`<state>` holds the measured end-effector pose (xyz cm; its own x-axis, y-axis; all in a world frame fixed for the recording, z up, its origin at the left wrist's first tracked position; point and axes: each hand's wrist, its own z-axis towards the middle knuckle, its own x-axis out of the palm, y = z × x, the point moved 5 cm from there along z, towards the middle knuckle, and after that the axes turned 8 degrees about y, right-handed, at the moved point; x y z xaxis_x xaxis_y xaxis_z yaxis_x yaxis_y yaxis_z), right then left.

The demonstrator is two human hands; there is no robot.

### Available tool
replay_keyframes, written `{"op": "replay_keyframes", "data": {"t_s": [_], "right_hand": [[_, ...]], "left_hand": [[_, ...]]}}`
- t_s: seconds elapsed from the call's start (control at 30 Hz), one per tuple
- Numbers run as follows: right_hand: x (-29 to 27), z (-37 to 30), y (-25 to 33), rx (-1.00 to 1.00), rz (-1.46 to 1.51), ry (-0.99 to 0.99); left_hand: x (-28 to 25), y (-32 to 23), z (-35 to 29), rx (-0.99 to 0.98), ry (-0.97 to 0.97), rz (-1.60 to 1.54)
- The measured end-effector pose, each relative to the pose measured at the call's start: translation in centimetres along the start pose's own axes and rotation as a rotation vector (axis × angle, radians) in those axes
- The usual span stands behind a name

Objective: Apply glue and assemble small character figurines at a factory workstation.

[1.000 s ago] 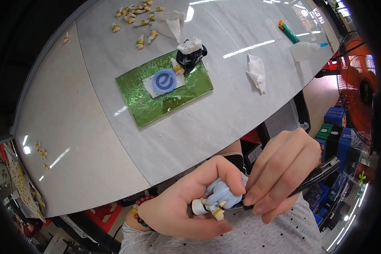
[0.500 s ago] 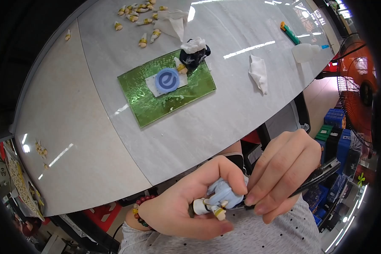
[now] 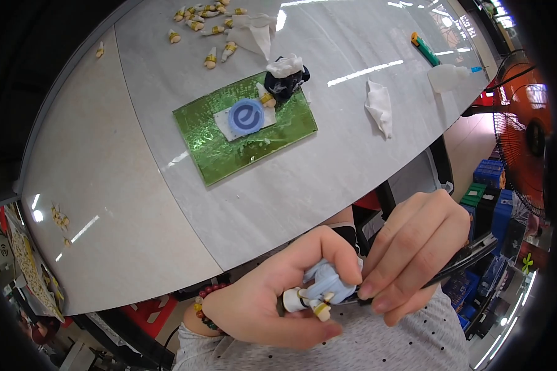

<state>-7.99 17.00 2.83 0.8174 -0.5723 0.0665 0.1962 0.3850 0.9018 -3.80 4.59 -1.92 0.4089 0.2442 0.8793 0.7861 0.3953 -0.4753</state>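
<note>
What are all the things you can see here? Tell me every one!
table: one, pale grey, fills the upper picture
mat: one, green, mid-table
round disc: one, blue and white, on the mat
figure: one, black and white, at the mat's far corner
small pieces: many, cream and yellow, table's far edge
tissue: one, white, crumpled, right of the mat
fan: one, orange, far right
small figure: one, pale blue, in the left hand
tool: one, black, thin, in the right hand
left hand: holding the small figure
right hand: gripping the tool

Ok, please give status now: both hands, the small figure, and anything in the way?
Left hand grips pale blue figure. Right hand holds black tweezers, tips at the figure. Nothing between them.
</note>
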Motion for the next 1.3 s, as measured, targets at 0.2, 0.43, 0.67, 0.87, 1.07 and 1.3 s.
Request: {"op": "replay_keyframes", "data": {"t_s": [0.2, 0.43, 0.67, 0.87, 1.07, 1.3], "right_hand": [[-0.1, -0.7, 0.2, 0.037, -0.072, -0.062], [0.0, -1.0, 0.4, -0.048, -0.046, -0.115], [0.3, -0.8, 0.6, -0.016, -0.112, -0.102], [0.4, -2.7, 0.6, -0.323, -0.165, -0.433], [-3.1, -2.4, 3.3, 0.212, -1.596, -0.648], [-9.1, -2.7, -0.1, 0.515, -1.529, -0.545]], "left_hand": [[0.0, -0.6, -0.1, 0.101, 0.008, 0.082], [0.0, -0.7, -0.4, 0.216, 0.077, 0.158], [0.0, -0.5, -0.1, 0.194, 0.039, 0.113], [-0.3, -0.5, -0.1, 0.416, 0.01, -0.177], [0.1, -1.0, -0.1, 0.607, 0.026, -0.104], [0.6, -1.1, -0.3, 0.564, 0.128, -0.136]]}}
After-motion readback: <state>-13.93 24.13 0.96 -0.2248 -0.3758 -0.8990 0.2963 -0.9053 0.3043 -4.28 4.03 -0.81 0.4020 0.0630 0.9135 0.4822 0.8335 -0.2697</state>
